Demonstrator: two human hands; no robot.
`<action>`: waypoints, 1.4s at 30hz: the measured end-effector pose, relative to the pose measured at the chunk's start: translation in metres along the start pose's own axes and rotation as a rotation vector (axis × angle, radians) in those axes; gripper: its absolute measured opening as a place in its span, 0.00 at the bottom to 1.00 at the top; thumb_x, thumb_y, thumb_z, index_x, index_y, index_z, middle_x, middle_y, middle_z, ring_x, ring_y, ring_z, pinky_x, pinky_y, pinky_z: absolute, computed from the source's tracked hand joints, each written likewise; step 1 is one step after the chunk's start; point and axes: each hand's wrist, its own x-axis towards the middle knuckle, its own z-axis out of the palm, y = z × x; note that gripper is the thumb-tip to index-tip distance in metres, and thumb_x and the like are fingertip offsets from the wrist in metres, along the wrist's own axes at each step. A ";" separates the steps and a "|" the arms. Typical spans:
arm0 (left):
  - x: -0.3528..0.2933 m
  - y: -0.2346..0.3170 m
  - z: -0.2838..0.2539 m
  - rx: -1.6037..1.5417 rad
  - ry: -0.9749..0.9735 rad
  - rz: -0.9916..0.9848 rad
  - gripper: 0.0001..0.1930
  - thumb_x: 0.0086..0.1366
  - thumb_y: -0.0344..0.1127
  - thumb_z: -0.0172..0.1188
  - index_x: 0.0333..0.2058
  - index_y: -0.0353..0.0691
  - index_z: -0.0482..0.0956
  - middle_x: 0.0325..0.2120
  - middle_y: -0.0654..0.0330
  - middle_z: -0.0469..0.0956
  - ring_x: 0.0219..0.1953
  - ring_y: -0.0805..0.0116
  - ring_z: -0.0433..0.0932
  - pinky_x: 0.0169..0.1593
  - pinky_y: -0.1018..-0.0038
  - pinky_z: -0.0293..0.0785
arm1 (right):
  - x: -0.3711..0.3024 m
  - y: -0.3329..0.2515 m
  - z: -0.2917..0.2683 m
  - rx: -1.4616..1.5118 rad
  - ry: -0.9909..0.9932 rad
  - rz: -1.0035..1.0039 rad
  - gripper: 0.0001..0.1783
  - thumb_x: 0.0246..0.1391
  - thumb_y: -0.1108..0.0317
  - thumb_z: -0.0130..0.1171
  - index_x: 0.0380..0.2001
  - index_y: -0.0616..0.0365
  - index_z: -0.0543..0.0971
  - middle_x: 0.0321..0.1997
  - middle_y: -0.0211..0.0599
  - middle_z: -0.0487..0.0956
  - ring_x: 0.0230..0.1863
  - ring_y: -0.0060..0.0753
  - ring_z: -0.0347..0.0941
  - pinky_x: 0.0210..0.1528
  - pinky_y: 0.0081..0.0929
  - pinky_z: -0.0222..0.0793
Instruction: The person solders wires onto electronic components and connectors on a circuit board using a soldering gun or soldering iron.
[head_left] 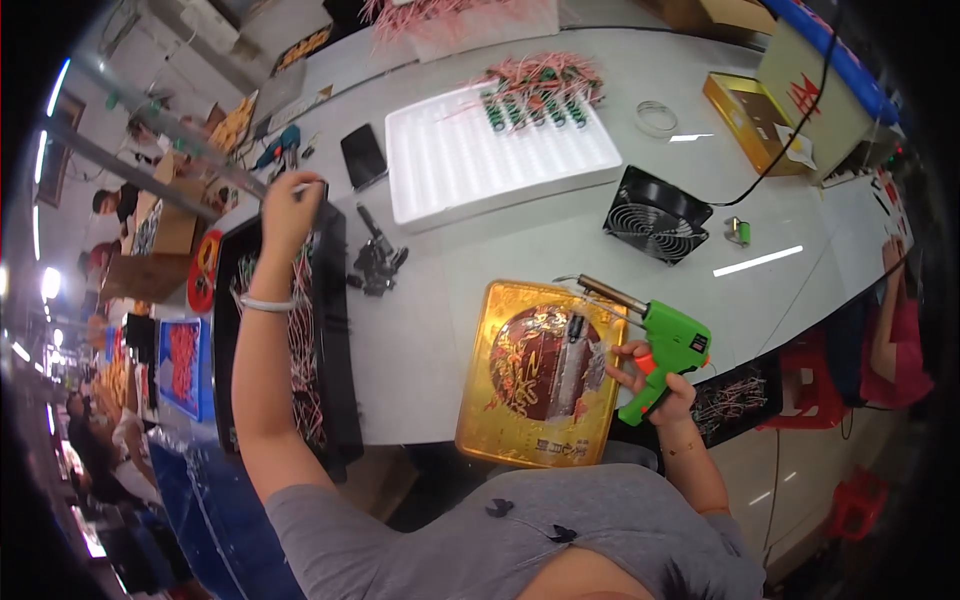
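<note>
My right hand (pixel 672 393) grips a green hot glue gun (pixel 678 340) with an orange trigger. Its nozzle points up and left over a gold tin (pixel 478 400) with a dark red round pattern. On the tin's top lies a small black part (pixel 575 328), beside a clear, shiny patch. Out to the left, my left hand (pixel 291 207) is raised over the far end of a long black bin (pixel 342 350), its fingers curled together. Whatever they hold is hidden. Inside the bin lie many red and white wires (pixel 302 350). Just right of the bin sits a pile of small black parts (pixel 377 265).
A white foam tray (pixel 430 170) carries green circuit boards (pixel 535 108) with pink wires. Around it are a black phone (pixel 362 157), a black fan (pixel 657 215), a tape roll (pixel 656 118) and an open gold box (pixel 735 125). Another person's arm (pixel 886 310) rests at right, near red stools (pixel 812 385).
</note>
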 end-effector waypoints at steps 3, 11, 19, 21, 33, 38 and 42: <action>0.025 0.065 0.051 -0.034 -0.184 0.087 0.05 0.51 0.33 0.58 0.26 0.40 0.80 0.27 0.56 0.78 0.34 0.58 0.74 0.40 0.70 0.68 | 0.002 -0.003 0.002 -0.035 0.037 0.026 0.29 0.40 0.54 0.54 0.44 0.63 0.69 0.49 0.43 0.66 0.58 0.43 0.57 0.59 0.49 0.51; 0.103 0.160 0.177 0.003 -0.210 0.308 0.06 0.50 0.36 0.60 0.26 0.43 0.81 0.27 0.60 0.79 0.34 0.59 0.74 0.40 0.68 0.67 | -0.009 0.001 0.000 -0.120 0.020 0.007 0.32 0.39 0.56 0.57 0.47 0.65 0.67 0.49 0.44 0.67 0.57 0.43 0.59 0.61 0.44 0.50; 0.148 0.232 0.259 0.096 -0.106 0.440 0.09 0.52 0.39 0.56 0.32 0.47 0.80 0.35 0.62 0.75 0.44 0.60 0.69 0.46 0.61 0.60 | -0.002 -0.003 -0.003 -0.123 -0.095 -0.018 0.33 0.42 0.63 0.55 0.53 0.65 0.62 0.52 0.47 0.67 0.58 0.41 0.59 0.61 0.38 0.50; 0.148 0.244 0.273 0.121 -0.123 0.450 0.11 0.52 0.39 0.56 0.35 0.48 0.78 0.38 0.62 0.73 0.48 0.59 0.65 0.49 0.60 0.58 | -0.002 -0.004 -0.002 -0.130 -0.108 -0.010 0.34 0.43 0.63 0.55 0.54 0.65 0.60 0.53 0.47 0.67 0.58 0.40 0.59 0.61 0.38 0.50; 0.149 0.236 0.256 -0.283 -0.345 0.295 0.11 0.45 0.30 0.63 0.31 0.39 0.75 0.24 0.59 0.76 0.27 0.66 0.75 0.36 0.67 0.69 | -0.004 -0.005 -0.010 -0.161 -0.081 -0.015 0.30 0.42 0.65 0.52 0.50 0.67 0.64 0.50 0.47 0.69 0.56 0.41 0.61 0.61 0.39 0.49; 0.146 0.232 0.208 -0.746 -0.268 -0.003 0.08 0.55 0.24 0.56 0.36 0.32 0.72 0.29 0.61 0.74 0.32 0.76 0.72 0.38 0.81 0.68 | 0.000 -0.007 -0.008 -0.134 -0.089 -0.029 0.31 0.41 0.67 0.51 0.52 0.66 0.62 0.50 0.47 0.69 0.56 0.41 0.61 0.61 0.39 0.48; 0.136 0.221 0.138 -1.158 -0.109 -0.054 0.07 0.58 0.25 0.53 0.37 0.36 0.70 0.30 0.62 0.73 0.31 0.75 0.71 0.39 0.79 0.67 | -0.001 -0.003 -0.007 -0.156 -0.165 -0.069 0.30 0.44 0.69 0.51 0.54 0.62 0.61 0.52 0.44 0.68 0.57 0.37 0.60 0.60 0.36 0.49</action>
